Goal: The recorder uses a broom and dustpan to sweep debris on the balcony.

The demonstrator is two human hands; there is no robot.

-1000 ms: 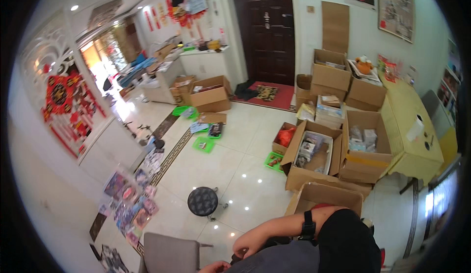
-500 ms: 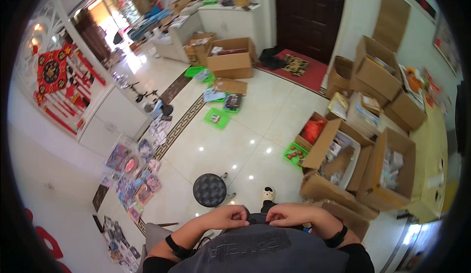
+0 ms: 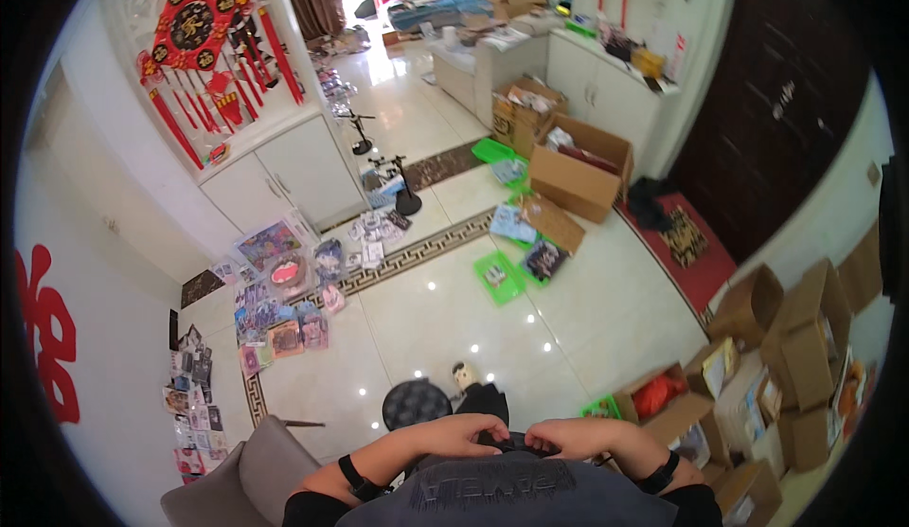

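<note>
Both my hands are close together at my waist, in front of my dark grey shirt [image 3: 492, 484]. My left hand [image 3: 476, 434] has its fingers curled in at the hem. Opposite it, my right hand [image 3: 561, 438] is closed with bent fingers. Between them lies a dark piece [image 3: 516, 444], too dark to tell whether it is cloth or some small device; the fingertips are partly hidden against it. Just beyond my left forearm stands a round black padded stool [image 3: 417, 400]. A light-coloured shoe [image 3: 462, 375] on my foot is beside it.
Open cardboard boxes [image 3: 805, 333] crowd the right side. Green trays [image 3: 500, 277] and a large carton [image 3: 579, 172] sit ahead on the tiles. Flat colourful packages [image 3: 275, 304] cover the floor at left. A grey chair [image 3: 275, 470] is at lower left, a dark door [image 3: 786, 101] at far right.
My view has swung to the left, so the room's contents appear farther right. My foot now shows farther forward, close to the stool. Both hands remain at my waist.
</note>
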